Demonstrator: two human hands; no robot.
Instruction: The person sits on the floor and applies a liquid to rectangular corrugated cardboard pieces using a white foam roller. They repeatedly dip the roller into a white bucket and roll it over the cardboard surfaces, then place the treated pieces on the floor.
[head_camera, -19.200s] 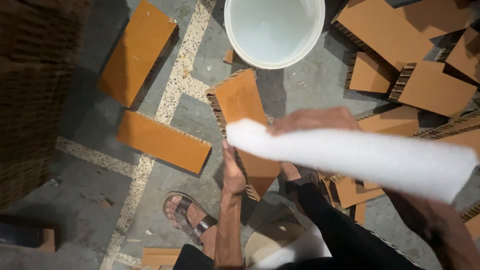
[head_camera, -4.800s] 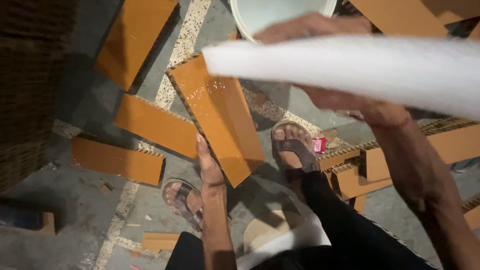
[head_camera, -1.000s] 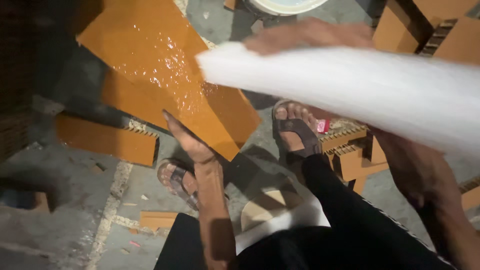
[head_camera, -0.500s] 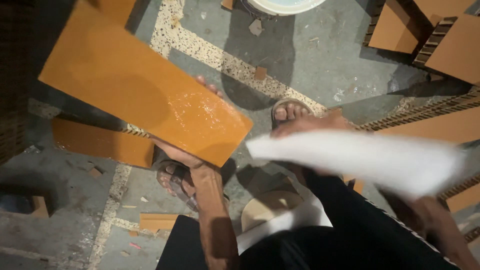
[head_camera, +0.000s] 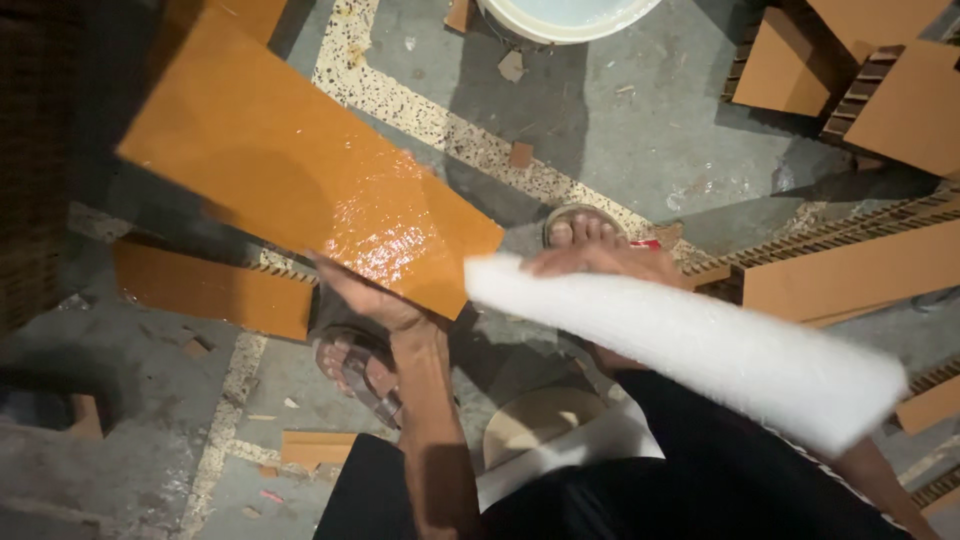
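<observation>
My left hand (head_camera: 368, 292) grips the near edge of a long orange tile (head_camera: 290, 175) and holds it up off the floor, tilted to the left. Its glazed face is wet and shiny near my fingers. My right hand (head_camera: 600, 262) holds a long white foam sheet (head_camera: 690, 345) that stretches from the tile's right corner toward the lower right. The foam hides most of that hand and the forearm. My two sandalled feet (head_camera: 360, 365) show below the tile.
More orange tiles lie on the grey concrete floor: one (head_camera: 210, 288) under the lifted tile at left, several stacked with ribbed edges at the right (head_camera: 850, 265). A white bucket (head_camera: 570, 15) stands at the top edge. Dark woven material (head_camera: 35, 170) fills the left side.
The lifted tile has swung further up and to the left. The foam sheet in my right hand has dropped lower and now lies beside the tile's right corner.
</observation>
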